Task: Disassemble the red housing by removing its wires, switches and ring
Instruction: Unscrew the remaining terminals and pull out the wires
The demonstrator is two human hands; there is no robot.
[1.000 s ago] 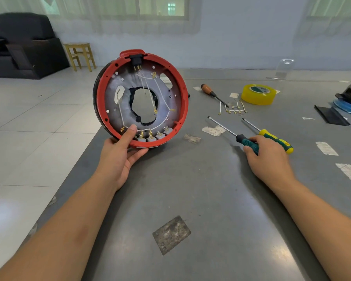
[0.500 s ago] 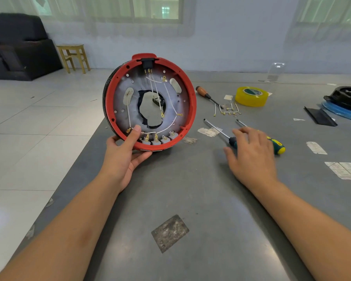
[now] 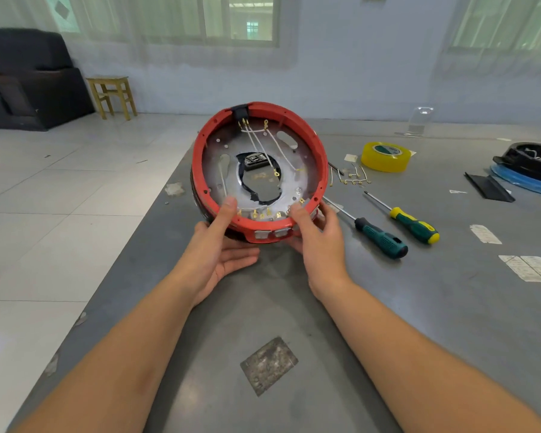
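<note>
Gripping the red housing [image 3: 260,170] by its near rim, both hands, left [image 3: 219,254] and right [image 3: 320,245], tilt it open-side up, probably to reach the wires [image 3: 256,139] and switches [image 3: 270,234].

The left hand [image 3: 214,259] hides its fingers beneath the housing [image 3: 260,173]. The right hand [image 3: 319,242] covers part of the near rim. The black part [image 3: 531,162] at the right is cut off by the edge. The small terminals [image 3: 355,179] are too small to tell apart.
</note>
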